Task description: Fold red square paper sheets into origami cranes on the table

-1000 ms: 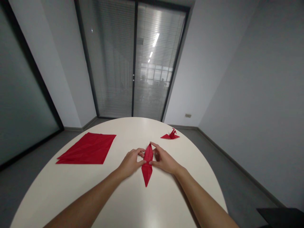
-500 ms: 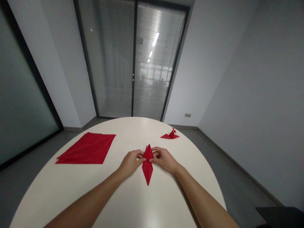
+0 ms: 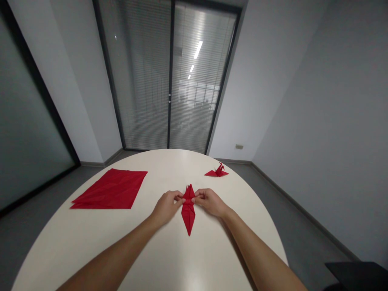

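Between my hands is a folded red origami paper, long and pointed at both ends, above the middle of the pale table. My left hand pinches its left edge between thumb and fingers. On the opposite edge, my right hand has a similar pinch, its thumb lying over the paper's middle. Narrow points stick up at the far end. Parts of the paper's edges are hidden under my fingertips. Beyond my right hand stands a finished red paper crane with its wings spread.
A stack of red paper sheets lies on the left of the round table. Behind the table is a glass partition with blinds. A dark object shows at the lower right.
Both thumbs have shifted slightly toward the far end of the folded paper. Its middle looks more creased and narrower between the fingers. The crane and the sheets stay put.
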Tool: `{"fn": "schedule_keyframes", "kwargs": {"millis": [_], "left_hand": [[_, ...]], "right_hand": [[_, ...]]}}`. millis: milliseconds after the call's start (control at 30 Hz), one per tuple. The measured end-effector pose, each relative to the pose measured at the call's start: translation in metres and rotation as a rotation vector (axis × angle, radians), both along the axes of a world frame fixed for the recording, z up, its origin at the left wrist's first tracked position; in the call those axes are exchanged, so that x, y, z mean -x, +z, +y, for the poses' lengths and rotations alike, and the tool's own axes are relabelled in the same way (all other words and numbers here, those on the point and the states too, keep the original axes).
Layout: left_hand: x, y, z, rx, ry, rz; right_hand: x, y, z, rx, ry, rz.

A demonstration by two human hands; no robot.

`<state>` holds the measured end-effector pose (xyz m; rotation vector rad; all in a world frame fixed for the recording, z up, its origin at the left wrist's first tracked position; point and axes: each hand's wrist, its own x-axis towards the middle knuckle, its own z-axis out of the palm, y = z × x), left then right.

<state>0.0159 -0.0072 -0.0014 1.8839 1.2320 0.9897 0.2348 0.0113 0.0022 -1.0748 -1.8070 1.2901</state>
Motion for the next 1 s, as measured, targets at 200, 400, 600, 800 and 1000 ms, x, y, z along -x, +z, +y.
{"fn": "schedule_keyframes", "kwargs": {"millis": [200,400,600,800,1000], "left_hand": [[-0.002,0.002,-0.004,-0.172,0.085,0.246],[-0.004,0.005,-0.007,-0.185,0.120,0.323],[-0.003,0.006,-0.005,-0.160,0.136,0.328],[-0.004,0.003,-0.001,-0.140,0.180,0.340],[-0.008,0.002,0.000,-0.221,0.219,0.404]], "right_hand": [[0.004,-0.006,0.001,-0.071,-0.072,-0.036],[0.005,-0.007,0.001,-0.135,-0.154,-0.146],[0.009,0.001,-0.003,-0.191,-0.190,-0.253],[0.012,0.002,-0.002,-0.206,-0.235,-0.318],[0.017,0.007,-0.004,-0.254,-0.255,-0.385]]}}
